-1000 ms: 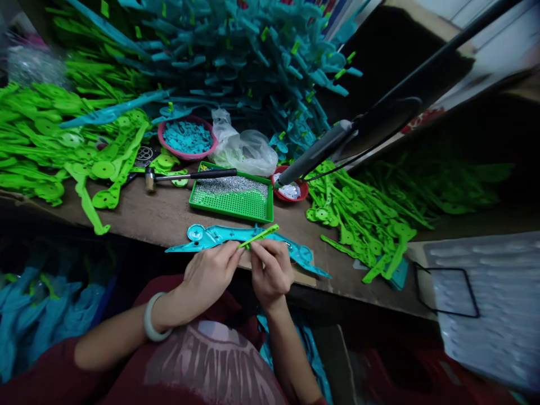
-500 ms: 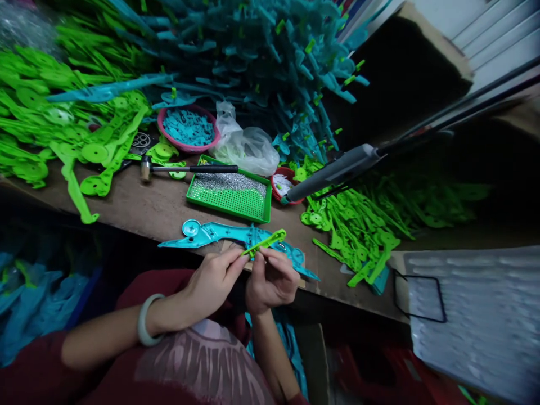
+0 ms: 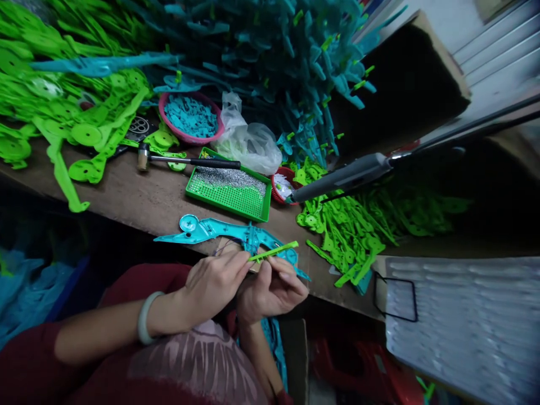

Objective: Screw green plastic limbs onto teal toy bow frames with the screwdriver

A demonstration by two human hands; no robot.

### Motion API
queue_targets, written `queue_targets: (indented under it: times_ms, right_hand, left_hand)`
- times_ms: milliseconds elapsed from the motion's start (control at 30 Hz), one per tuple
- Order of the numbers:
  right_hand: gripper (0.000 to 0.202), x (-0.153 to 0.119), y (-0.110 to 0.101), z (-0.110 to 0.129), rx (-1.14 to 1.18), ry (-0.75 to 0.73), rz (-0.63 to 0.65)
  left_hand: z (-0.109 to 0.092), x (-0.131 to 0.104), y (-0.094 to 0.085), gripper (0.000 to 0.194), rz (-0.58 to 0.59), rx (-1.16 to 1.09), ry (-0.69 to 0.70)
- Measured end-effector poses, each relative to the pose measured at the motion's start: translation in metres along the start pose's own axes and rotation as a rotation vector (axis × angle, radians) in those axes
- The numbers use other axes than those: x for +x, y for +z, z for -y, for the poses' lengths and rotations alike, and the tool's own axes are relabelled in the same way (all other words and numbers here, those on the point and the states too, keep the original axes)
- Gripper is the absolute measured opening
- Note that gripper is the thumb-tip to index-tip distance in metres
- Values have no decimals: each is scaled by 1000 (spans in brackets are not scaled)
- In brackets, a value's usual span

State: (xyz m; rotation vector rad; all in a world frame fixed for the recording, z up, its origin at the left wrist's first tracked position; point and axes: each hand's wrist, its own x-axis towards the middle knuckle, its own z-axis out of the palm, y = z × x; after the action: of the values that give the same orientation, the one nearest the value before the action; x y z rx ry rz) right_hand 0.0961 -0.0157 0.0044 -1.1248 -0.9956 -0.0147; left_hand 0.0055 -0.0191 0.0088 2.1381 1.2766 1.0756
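A slim light-green plastic piece (image 3: 276, 251), with small pegs along its underside, is held up over the table edge. My left hand (image 3: 217, 281), a pale bangle on its wrist, pinches the left end of the piece between thumb and fingers. The fingertips of my right hand (image 3: 272, 289) are closed against its underside; whether they also hold something small is hidden. Just behind both hands lies a turquoise bow-shaped plastic shell (image 3: 223, 229), its ribbed inner side up. Its right part is partly covered by the green piece and my fingers.
A green tray (image 3: 223, 198) of small metal parts has a hammer (image 3: 189, 161) across its back edge. Beyond are a pink bowl (image 3: 219, 130), a plastic bag (image 3: 253, 147) and a red basket (image 3: 276, 191). A grey tool (image 3: 341, 179) hangs at right. Green and turquoise parts are heaped around.
The green piece has tilted so that its edge now faces me, and it sits slightly lower and further right. My hands have shifted with it, and the view has moved a little.
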Motion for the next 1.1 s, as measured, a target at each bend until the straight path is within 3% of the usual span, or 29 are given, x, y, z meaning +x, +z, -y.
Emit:
queue_targets:
  times_ms: [667, 800, 1000, 1100]
  right_hand:
    - [20, 2, -3, -12, -192, -205, 15]
    - [16, 3, -14, -15, -196, -103, 140]
    - [22, 8, -31, -16, -298, -161, 296]
    - [17, 5, -32, -13, -293, -52, 333]
  left_hand:
    - [-1, 1, -1, 29, 48, -48, -38]
    - [1, 2, -1, 29, 12, -57, -16]
    - [1, 2, -3, 29, -45, 65, 46]
    - [1, 2, -4, 27, -63, 124, 62]
